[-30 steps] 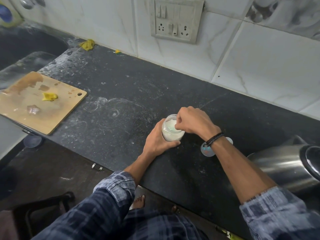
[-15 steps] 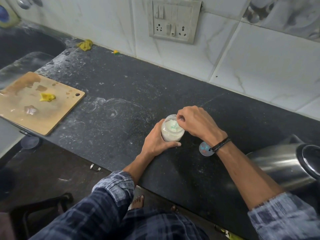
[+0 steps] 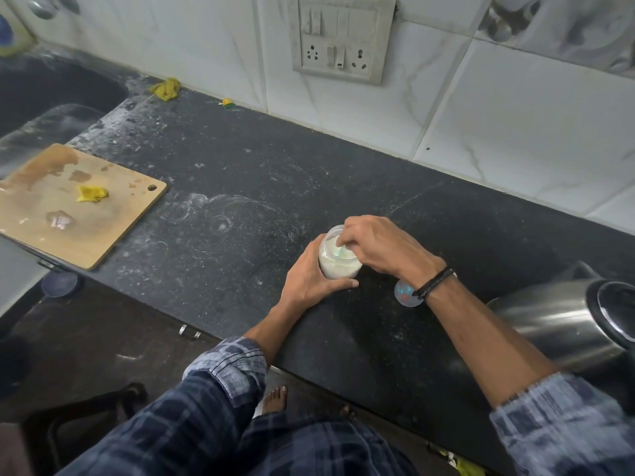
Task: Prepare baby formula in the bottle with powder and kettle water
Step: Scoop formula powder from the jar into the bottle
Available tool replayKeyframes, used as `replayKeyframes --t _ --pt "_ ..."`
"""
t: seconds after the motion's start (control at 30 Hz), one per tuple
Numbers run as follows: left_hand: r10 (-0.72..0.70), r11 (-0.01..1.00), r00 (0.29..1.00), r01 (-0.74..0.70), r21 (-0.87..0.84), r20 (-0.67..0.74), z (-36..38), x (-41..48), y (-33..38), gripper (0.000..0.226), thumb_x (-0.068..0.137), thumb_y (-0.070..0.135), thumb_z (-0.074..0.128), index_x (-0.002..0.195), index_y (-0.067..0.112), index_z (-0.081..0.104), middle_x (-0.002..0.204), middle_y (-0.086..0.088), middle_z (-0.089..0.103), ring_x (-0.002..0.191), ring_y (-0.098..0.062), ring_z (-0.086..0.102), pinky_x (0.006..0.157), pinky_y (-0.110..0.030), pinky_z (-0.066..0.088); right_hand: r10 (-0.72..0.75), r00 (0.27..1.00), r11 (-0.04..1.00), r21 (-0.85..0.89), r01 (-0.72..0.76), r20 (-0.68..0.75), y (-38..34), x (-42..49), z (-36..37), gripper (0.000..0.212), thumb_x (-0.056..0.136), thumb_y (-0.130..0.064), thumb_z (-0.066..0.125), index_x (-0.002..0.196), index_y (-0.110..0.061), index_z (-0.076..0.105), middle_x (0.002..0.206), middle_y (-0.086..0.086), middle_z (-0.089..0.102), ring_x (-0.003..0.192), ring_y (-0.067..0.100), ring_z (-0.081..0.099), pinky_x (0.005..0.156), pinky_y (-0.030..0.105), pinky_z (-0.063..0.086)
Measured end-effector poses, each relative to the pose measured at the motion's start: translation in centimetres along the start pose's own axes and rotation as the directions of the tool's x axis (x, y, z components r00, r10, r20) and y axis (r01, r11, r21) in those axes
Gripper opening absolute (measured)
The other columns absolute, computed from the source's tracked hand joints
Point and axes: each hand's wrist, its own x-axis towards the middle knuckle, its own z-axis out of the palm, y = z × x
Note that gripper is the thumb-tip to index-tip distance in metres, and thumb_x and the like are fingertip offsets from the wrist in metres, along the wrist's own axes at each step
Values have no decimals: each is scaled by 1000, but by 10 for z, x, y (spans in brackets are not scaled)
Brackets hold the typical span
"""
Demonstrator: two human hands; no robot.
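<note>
A small clear jar (image 3: pixel 338 266) of white powder stands open on the black counter (image 3: pixel 240 187). My left hand (image 3: pixel 305 280) wraps around its left side and holds it steady. My right hand (image 3: pixel 378 245) is over the jar's mouth, its fingertips dipped inside and pinched on a small pale green scoop (image 3: pixel 341 250) in the powder. A round clear lid (image 3: pixel 404 294) with coloured print lies flat on the counter under my right wrist. The steel kettle (image 3: pixel 556 321) stands at the right edge, its dark lid closed. No bottle is in view.
A wooden cutting board (image 3: pixel 68 214) with a yellow scrap lies at the left, overhanging the counter edge. A dark sink (image 3: pixel 51 94) sits at the far left. A switch and socket panel (image 3: pixel 340 39) is on the tiled wall. The counter's front edge runs just before my body.
My right hand's fingers have gone deeper into the jar's mouth, from the rim down into the powder. My left hand and the jar have stayed in place.
</note>
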Motion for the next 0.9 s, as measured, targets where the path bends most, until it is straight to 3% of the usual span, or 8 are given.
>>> replayKeyframes --t 0.1,0.3,0.5,0.7,0.83,0.9 --pt "4 1000 1000 -4 -8 -5 0 -1 0 104 54 58 95 140 53 38 137 27 54 123 5 53 99 -25 45 104 995 991 86 -104 15 -2 2 0 26 101 -12 56 116 -18 77 121 3 73 114 24 65 95 35 51" --pt "-5 1000 1000 5 -13 0 0 0 0 104 53 57 96 140 50 39 136 26 55 121 4 54 98 -25 45 204 979 956 213 -203 14 -4 4 0 26 95 -8 59 105 -19 81 118 1 76 114 24 68 101 40 51" --pt "7 1000 1000 -7 -1 -3 0 0 0 102 55 56 96 140 48 40 137 25 53 121 4 53 100 -27 46 294 955 910 317 -268 -35 3 0 1 23 93 -11 64 100 -23 81 105 -2 79 96 11 70 88 28 55" --pt "14 1000 1000 -14 8 -11 0 -1 1 99 56 54 95 137 51 39 136 25 53 120 6 50 99 -26 44 383 916 854 423 -302 -121 8 -6 2 16 92 -13 70 100 -20 82 93 -3 76 83 7 68 81 29 58" --pt "28 1000 999 -28 6 -19 -1 -1 2 96 56 52 96 135 51 41 136 26 53 121 6 51 100 -27 45 432 887 817 485 -310 -161 11 -10 8 19 90 -11 68 95 -22 82 75 -16 67 67 -2 61 72 24 53" --pt "30 1000 999 -30 3 -21 -1 -1 3 95 56 52 96 134 51 42 136 27 53 122 5 51 100 -27 45 452 874 794 525 -305 -176 12 -11 10 17 90 -10 69 96 -20 83 79 -13 71 72 -4 64 71 19 54"
